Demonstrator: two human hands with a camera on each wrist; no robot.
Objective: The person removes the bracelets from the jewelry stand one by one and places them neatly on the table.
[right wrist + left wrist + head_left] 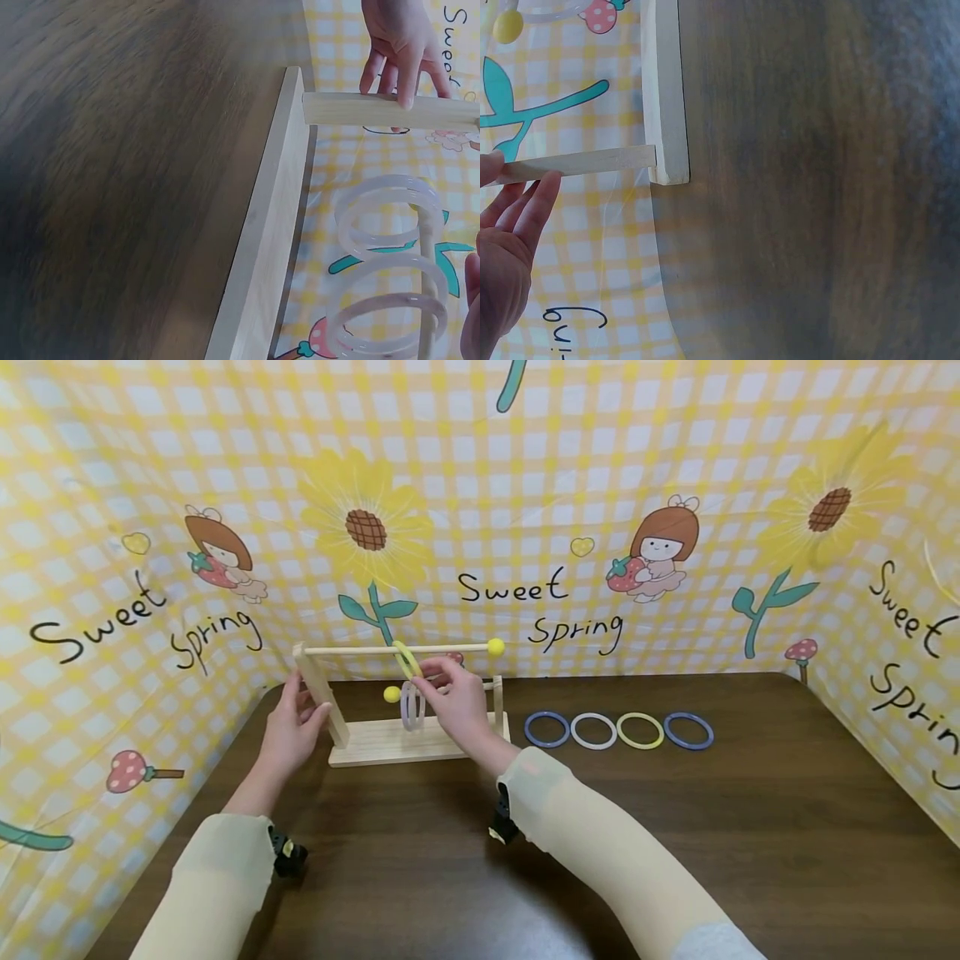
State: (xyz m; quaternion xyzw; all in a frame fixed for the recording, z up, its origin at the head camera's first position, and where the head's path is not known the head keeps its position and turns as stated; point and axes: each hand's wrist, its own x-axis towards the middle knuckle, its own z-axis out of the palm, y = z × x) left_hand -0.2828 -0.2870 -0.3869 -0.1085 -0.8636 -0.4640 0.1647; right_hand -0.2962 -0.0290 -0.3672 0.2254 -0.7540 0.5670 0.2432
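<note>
Left hand (291, 731): clamped between thumb and fingers on the upright left post (322, 693) of the wooden ring stand (386, 747), near the top.
Right hand (459, 703): apart from the left, pinching a yellow ring (412, 660); cannot tell whether a single ring or two pressed together.
Yellow ring: at the right fingertips, to the right of the left hand, tilted, apparently around the upper rod (352, 651), between left post and yellow end ball (496, 647).
Snag risk: could bind on the upper rod if pushed at a slant; could slip from so light a pinch.
Wobble risk: could rock or skew the stand if pushed sideways with a loose left grip.
Lower rod (427, 277): hung with translucent pale rings (405, 710), seemingly close below the right fingertips, so open to an accidental knock.
Table (600, 843): bearing a flat row right of the stand, blue ring (547, 746), white ring (593, 747), second yellow ring (641, 747), second blue ring (696, 747); nearer the right hand.
</note>
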